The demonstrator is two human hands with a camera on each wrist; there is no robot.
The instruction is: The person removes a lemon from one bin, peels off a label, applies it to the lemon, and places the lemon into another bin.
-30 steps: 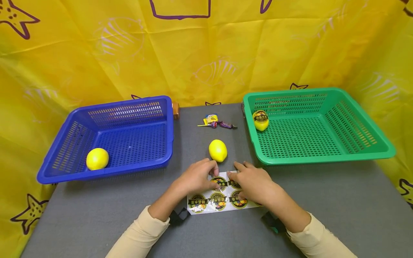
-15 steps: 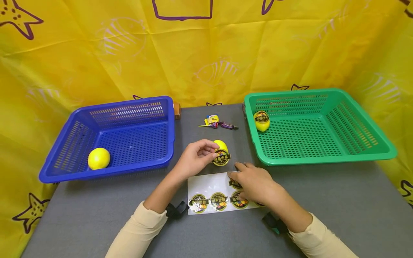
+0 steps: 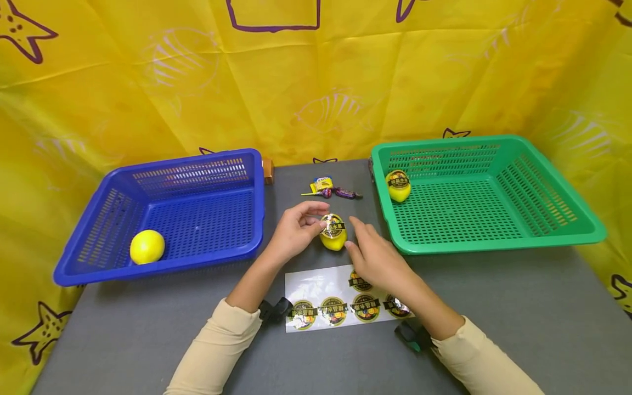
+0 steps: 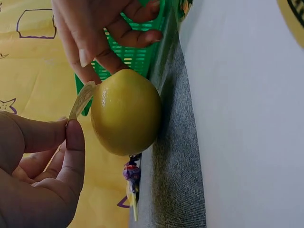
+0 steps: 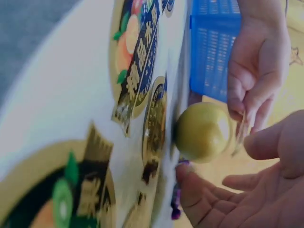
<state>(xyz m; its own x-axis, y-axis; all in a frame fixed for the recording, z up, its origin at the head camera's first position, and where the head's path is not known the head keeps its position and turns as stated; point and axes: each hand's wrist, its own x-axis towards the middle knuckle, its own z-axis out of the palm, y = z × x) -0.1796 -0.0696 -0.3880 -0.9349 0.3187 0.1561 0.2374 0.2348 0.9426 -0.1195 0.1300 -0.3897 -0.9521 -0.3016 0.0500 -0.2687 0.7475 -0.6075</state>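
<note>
Two hands meet over the lemon (image 3: 333, 237) that sits on the grey counter (image 3: 494, 307), and I take that lemon as my landmark. My left hand (image 3: 295, 233) comes in from the lemon's left and pinches a round sticker (image 3: 333, 225) between thumb and forefinger, holding it against the top of the fruit. From the left wrist view I see the sticker (image 4: 80, 100) edge-on, one end in my fingertips and the other at the lemon's (image 4: 126, 111) skin. My right hand (image 3: 376, 258) is on the lemon's right, fingers loosely extended and gripping nothing; from the left wrist view one fingertip meets the sticker where it lies on the fruit.

Just in front of the lemon, toward me, lies the sticker sheet (image 3: 316, 285), flat on the counter, with a row of round labels along its near edge and one more partly under my right hand. Behind the lemon, a few wrapped sweets (image 3: 332, 188) lie in a small cluster. Left of the lemon stands the blue basket (image 3: 197, 164), with a bare lemon (image 3: 147, 247) in its near left corner. Right of the lemon stands the green basket (image 3: 494, 241), holding a labelled lemon (image 3: 398, 185) in its far left corner.
</note>
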